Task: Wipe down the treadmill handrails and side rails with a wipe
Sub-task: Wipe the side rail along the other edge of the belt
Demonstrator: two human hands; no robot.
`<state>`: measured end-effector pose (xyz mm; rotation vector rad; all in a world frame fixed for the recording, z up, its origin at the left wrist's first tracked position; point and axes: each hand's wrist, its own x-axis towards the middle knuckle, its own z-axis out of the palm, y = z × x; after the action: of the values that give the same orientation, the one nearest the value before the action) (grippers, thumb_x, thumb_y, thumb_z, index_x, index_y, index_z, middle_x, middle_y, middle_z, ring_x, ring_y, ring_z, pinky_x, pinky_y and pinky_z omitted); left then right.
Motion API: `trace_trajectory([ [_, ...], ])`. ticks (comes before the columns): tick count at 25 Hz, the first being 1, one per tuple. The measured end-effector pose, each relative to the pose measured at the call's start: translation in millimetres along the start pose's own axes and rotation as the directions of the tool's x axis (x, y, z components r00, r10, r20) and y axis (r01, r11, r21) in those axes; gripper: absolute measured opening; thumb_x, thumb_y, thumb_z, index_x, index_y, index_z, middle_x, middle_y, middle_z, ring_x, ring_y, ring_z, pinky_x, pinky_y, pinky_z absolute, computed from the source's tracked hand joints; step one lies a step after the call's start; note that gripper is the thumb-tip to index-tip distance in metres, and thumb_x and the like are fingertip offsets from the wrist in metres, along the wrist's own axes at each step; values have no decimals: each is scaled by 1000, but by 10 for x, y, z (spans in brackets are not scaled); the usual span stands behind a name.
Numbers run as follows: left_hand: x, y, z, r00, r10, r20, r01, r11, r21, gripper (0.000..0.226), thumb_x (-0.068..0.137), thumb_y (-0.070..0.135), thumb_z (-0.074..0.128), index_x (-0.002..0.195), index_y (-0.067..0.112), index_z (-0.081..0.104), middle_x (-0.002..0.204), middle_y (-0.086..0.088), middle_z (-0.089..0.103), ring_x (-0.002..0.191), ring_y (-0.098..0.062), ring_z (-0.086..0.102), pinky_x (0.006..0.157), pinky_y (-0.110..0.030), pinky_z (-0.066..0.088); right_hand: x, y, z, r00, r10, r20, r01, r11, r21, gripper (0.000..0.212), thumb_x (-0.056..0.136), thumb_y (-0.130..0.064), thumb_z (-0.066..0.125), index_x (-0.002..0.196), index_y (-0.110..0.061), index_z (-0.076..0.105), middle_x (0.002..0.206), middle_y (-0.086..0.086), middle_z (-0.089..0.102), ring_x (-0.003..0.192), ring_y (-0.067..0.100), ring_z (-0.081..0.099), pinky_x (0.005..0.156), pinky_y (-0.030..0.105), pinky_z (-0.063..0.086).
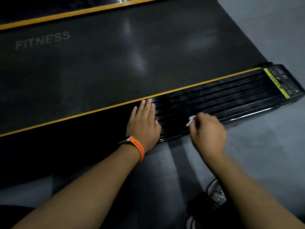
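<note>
Left hand (143,124): laid flat, fingers (145,106) extended, holding nothing, on the near side rail (222,98), touching its ribbed black surface beside the yellow stripe (99,111). Orange watch strap (138,148) on wrist. Right hand (208,131): fingers pinched closed around the white wipe (191,120), pressed to the same rail, just right of the left hand.

The word "FITNESS" is showing in pale capitals on the dark treadmill belt (115,55). A yellow warning label (276,83) is sitting at the side rail (222,100) end, its print too blurred to read.
</note>
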<state>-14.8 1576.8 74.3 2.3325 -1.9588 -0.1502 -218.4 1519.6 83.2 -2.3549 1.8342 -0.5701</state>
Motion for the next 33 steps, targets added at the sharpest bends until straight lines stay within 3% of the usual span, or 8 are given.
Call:
trace_trajectory([
  [4, 104, 73, 45, 999, 44, 8, -44, 998, 36, 75, 92, 38, 21, 157, 4, 36, 167, -12, 28, 157, -26, 21, 127, -48, 18, -190, -446, 121, 976, -205, 71, 201, 978, 57, 23, 78, -22, 73, 70, -16, 53, 68, 7, 57, 65, 35, 56, 52, 36, 40],
  [8, 80, 75, 39, 999, 41, 4, -41, 999, 10, 71, 94, 35, 22, 157, 5, 35, 168, -11, 27, 157, -25, 19, 128, -48, 17, -19, 115, -36, 997, 73, 3, -73, 997, -3, 19, 85, -25, 69, 74, -14, 57, 72, 12, 61, 70, 39, 59, 53, 37, 39],
  [10, 82, 79, 46, 999, 35, -2, -35, 999, 7, 70, 95, 35, 22, 157, 5, 34, 168, -10, 26, 157, -25, 18, 128, -47, 15, 32, 236, -97, 992, 126, -18, -127, 991, -36, 20, 87, -24, 67, 74, -12, 58, 72, 14, 61, 70, 40, 58, 53, 37, 38],
  [16, 91, 89, 7, 998, 51, 37, -50, 999, -10, 80, 93, 42, 6, 160, 6, 28, 170, -9, 18, 159, -24, 11, 129, -44, 7, -95, -606, 146, 957, -271, 101, 261, 960, 97, 24, 82, -23, 75, 69, -17, 56, 66, 4, 58, 63, 32, 56, 51, 35, 41],
  [22, 84, 78, 51, 999, 32, -6, -32, 999, -21, 69, 95, 33, 23, 157, 5, 34, 168, -10, 27, 157, -25, 18, 129, -47, 14, 276, 302, -86, 993, 112, 43, -109, 991, -73, 23, 90, -28, 63, 75, -11, 57, 73, 16, 62, 72, 41, 58, 55, 41, 47],
  [29, 93, 72, 77, 998, 40, -51, -42, 999, -34, 69, 97, 36, 23, 155, 3, 40, 165, -13, 32, 156, -28, 24, 128, -47, 18, 157, -684, 164, 957, -235, 169, 215, 968, 128, 18, 83, -24, 71, 71, -18, 59, 67, 3, 62, 69, 31, 59, 54, 32, 37],
  [31, 94, 69, 89, 997, 42, -68, -45, 998, -39, 68, 94, 33, 28, 154, 2, 41, 165, -14, 33, 155, -28, 25, 127, -48, 19, 286, -362, 130, 976, -186, 113, 181, 982, 51, 18, 81, -26, 74, 73, -17, 60, 68, 7, 62, 68, 35, 60, 53, 32, 40],
  [33, 80, 77, 82, 998, 37, -48, -39, 998, -40, 69, 94, 32, 27, 155, 3, 38, 166, -12, 30, 156, -26, 22, 128, -47, 16, 424, 48, -3, 998, -11, 58, 12, 1000, -20, 20, 87, -30, 69, 77, -14, 61, 72, 12, 63, 72, 38, 60, 54, 36, 45],
])
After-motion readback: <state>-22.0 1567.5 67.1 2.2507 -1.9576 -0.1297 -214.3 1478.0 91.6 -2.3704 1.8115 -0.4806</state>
